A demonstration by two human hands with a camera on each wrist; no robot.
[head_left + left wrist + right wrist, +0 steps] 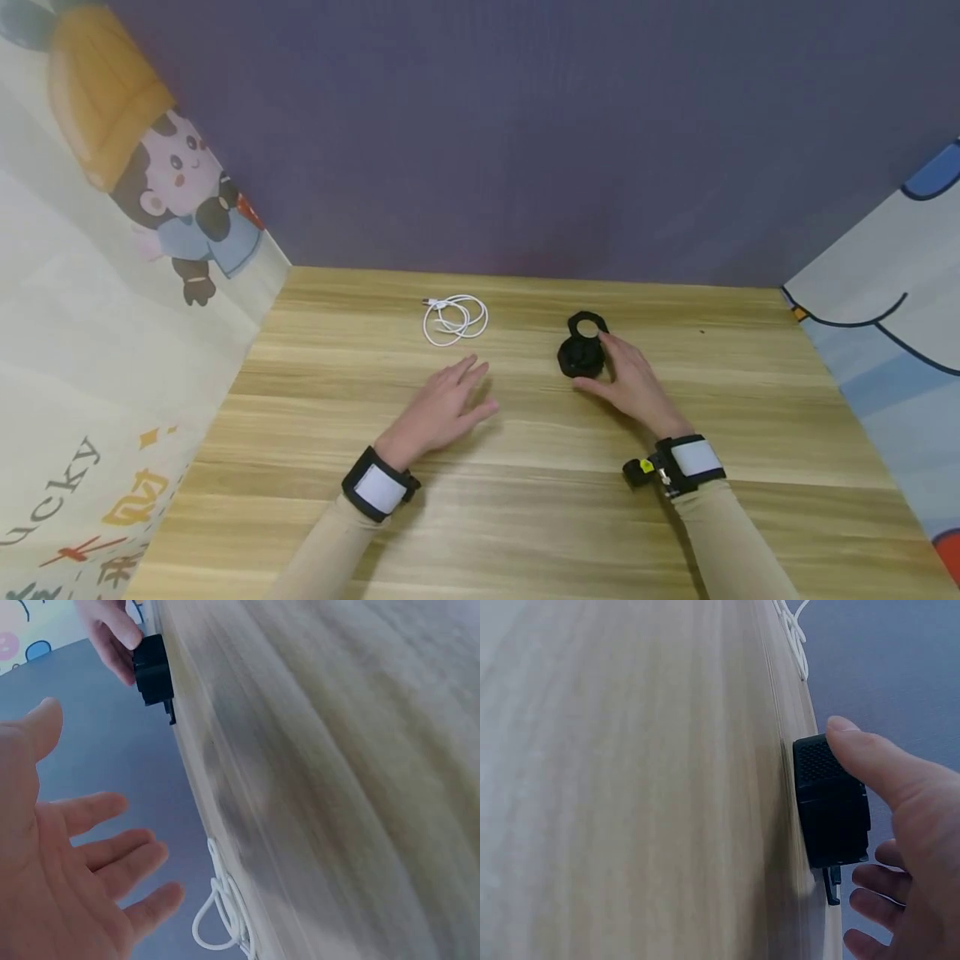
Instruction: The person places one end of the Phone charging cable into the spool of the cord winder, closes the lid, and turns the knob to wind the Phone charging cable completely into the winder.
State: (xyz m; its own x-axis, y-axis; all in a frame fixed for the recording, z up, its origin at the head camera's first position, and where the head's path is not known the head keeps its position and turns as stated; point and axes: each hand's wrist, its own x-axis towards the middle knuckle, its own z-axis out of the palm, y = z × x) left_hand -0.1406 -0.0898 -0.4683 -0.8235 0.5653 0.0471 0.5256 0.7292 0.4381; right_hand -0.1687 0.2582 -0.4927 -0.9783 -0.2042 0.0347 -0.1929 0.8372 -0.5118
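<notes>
A small black device (579, 354) with a ring-shaped top stands on the wooden table (525, 500), right of centre. My right hand (633, 383) holds it, thumb on its near side and fingers round its right side. In the right wrist view the thumb (877, 769) presses on the device's (829, 802) textured face. My left hand (446, 404) hovers palm down, fingers spread, over the middle of the table and holds nothing. The left wrist view shows its bare palm (67, 862), with the device (154, 669) further off. A coiled white cable (454, 319) lies just beyond the left hand.
A dark purple wall closes the back of the table. Cartoon-printed panels (112, 275) stand along the left and right (892, 317) sides. Both wrists wear black and white bands.
</notes>
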